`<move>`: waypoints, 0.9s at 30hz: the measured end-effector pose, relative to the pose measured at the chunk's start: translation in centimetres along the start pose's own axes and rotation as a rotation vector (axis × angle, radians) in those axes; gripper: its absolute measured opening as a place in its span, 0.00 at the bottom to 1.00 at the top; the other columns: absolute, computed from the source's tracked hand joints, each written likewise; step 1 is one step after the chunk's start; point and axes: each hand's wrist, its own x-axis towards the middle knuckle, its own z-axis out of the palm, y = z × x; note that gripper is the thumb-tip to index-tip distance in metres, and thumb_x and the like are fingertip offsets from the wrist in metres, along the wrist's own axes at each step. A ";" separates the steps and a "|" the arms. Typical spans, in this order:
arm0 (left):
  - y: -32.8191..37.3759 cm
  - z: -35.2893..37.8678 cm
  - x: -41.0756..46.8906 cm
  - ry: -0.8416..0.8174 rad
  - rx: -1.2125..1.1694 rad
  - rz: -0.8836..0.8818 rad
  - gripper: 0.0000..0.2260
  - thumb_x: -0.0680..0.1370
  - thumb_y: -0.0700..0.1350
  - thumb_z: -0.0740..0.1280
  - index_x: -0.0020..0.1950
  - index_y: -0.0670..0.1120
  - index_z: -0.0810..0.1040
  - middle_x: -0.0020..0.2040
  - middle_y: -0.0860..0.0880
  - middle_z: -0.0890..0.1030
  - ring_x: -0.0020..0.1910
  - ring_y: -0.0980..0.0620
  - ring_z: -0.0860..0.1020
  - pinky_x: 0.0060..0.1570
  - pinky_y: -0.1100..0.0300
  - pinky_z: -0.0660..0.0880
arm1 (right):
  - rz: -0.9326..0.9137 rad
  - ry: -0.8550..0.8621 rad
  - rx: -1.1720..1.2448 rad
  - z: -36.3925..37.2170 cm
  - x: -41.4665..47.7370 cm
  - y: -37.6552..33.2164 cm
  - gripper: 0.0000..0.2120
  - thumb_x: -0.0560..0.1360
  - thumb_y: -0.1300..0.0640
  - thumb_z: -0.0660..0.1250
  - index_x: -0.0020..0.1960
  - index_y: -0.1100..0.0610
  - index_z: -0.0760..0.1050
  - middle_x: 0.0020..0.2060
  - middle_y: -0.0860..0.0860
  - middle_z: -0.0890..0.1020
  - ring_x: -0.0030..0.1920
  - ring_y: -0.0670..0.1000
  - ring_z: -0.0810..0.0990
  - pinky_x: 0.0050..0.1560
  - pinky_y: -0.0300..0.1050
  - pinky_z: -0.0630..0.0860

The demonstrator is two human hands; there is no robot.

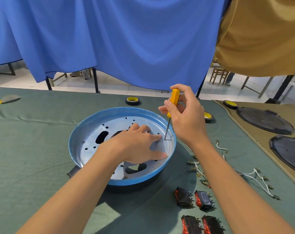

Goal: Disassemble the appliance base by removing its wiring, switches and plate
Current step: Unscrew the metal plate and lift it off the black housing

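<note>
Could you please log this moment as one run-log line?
stage: unscrewing plate | right hand: driving yellow screwdriver into screw | left hand: pressing plate | switches, wires: already out

A makeshift workshop hall: the bench was draped in green cloth, with rolls of black tape and rows of pulled red rocker switches and white wire leads laid out on it. Blue fabric screens hung on metal frames as dividers above a pale tiled floor, where wooden chairs stood at other stations.
</note>
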 end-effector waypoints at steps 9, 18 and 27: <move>0.1 0.0 -0.1 -0.005 0.010 0.017 0.31 0.77 0.68 0.53 0.77 0.60 0.54 0.76 0.53 0.57 0.73 0.47 0.54 0.68 0.45 0.60 | -0.066 0.014 -0.182 -1.5 0.7 -1.8 0.10 0.71 0.46 0.74 0.49 0.48 0.81 0.32 0.41 0.79 0.35 0.44 0.80 0.42 0.48 0.81; 0.0 0.0 -0.1 -0.010 -0.002 0.013 0.31 0.77 0.69 0.54 0.77 0.60 0.54 0.76 0.53 0.57 0.73 0.47 0.54 0.68 0.45 0.60 | 0.034 -0.120 -0.021 -2.5 1.3 -1.0 0.04 0.74 0.58 0.72 0.48 0.51 0.80 0.34 0.53 0.83 0.38 0.55 0.84 0.49 0.58 0.80; 0.0 0.0 0.0 0.001 -0.003 0.017 0.31 0.77 0.68 0.54 0.77 0.60 0.55 0.75 0.54 0.58 0.72 0.48 0.55 0.67 0.47 0.60 | 0.029 -0.260 -0.138 -3.2 1.7 -1.2 0.04 0.77 0.55 0.68 0.52 0.53 0.76 0.40 0.51 0.82 0.42 0.49 0.84 0.48 0.54 0.81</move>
